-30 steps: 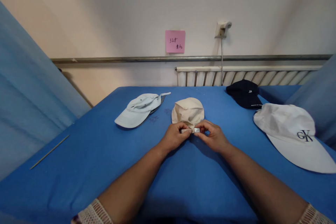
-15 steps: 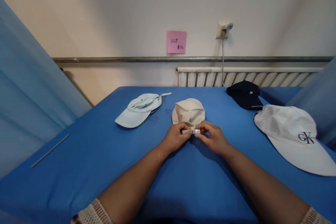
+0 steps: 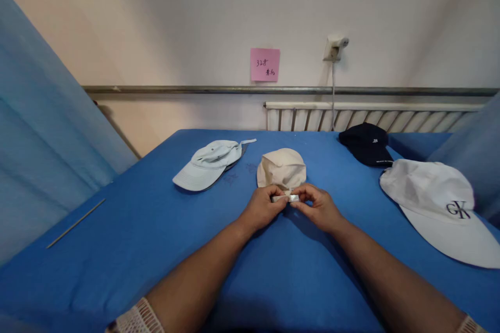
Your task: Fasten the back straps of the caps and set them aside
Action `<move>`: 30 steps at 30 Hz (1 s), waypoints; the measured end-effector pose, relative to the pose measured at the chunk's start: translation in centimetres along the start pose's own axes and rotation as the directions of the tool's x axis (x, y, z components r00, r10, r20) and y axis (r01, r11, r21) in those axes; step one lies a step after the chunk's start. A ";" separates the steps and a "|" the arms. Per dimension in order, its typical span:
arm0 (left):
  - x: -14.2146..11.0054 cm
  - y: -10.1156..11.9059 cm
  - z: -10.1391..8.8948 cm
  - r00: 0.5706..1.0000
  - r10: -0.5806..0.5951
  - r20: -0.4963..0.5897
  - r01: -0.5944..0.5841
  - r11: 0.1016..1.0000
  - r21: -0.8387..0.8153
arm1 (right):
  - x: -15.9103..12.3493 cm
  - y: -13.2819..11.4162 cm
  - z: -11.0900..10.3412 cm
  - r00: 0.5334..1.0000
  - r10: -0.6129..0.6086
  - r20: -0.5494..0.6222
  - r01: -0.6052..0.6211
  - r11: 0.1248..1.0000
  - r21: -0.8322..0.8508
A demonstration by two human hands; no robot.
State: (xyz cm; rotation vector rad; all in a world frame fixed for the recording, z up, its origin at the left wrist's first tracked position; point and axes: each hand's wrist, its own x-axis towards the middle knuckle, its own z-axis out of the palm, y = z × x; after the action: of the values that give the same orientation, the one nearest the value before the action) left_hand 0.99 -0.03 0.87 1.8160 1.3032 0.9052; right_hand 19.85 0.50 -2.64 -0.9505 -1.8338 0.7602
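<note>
A beige cap (image 3: 283,165) lies on the blue cloth in front of me, its back strap toward me. My left hand (image 3: 262,209) pinches the cap's strap (image 3: 278,199) between thumb and fingers. From the other side, my right hand (image 3: 317,207) grips the small silver metal buckle (image 3: 294,198) on that strap. Both hands are closed, with fingertips close together at the buckle. The cap's brim is out of sight behind its crown.
A pale blue cap (image 3: 207,164) lies to the left, a thin stick (image 3: 76,223) farther left. On the right are a black cap (image 3: 367,143) and a white cap with dark letters (image 3: 429,187). A metal rail (image 3: 195,89), socket (image 3: 334,49) and pink note (image 3: 264,65) are on the wall behind.
The view has shifted slightly. Both hands keep hold of the strap and buckle, with only small finger movement; the caps lie where they were.
</note>
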 end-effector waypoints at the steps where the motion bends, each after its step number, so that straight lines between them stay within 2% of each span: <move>1: 0.0 0.0 0.0 1.000 -0.003 0.003 0.003 1.000 -0.007 | 0.0 0.0 0.0 1.000 0.015 0.011 -0.015 1.000 0.010; 6: 0.0 -0.2 0.2 1.000 -0.005 0.016 0.005 1.000 -0.012 | -0.2 -0.1 0.1 0.998 0.025 0.063 -0.021 0.998 -0.058; 13: 0.0 -0.2 0.0 0.998 0.021 0.066 -0.019 0.999 -0.034 | 0.1 -0.3 -0.4 0.998 -0.058 0.034 0.063 0.984 -0.169; 18: 0.4 -0.6 -0.3 0.999 0.032 0.023 -0.030 0.995 -0.092 | 0.3 -0.4 -0.8 0.992 -0.125 0.034 0.129 0.979 -0.159; 21: 0.5 -1.2 0.0 0.999 0.038 0.020 -0.035 0.991 -0.128 | 0.3 -0.3 -0.8 0.983 -0.174 0.059 0.181 0.971 -0.153; 25: 0.5 -1.8 0.7 0.996 0.080 0.029 -0.074 0.982 -0.173 | 0.3 -0.1 -0.6 0.979 -0.179 0.101 0.193 0.969 -0.155; 30: 0.3 -1.4 0.0 0.992 0.118 0.050 -0.113 0.989 -0.093 | 0.3 0.1 -0.6 0.983 -0.169 0.077 0.179 0.970 -0.163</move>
State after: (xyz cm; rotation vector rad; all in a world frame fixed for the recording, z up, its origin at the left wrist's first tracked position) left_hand 0.44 0.64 -0.29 1.8481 1.1145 0.9533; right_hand 20.32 0.88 -2.29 -0.8656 -2.0318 0.5381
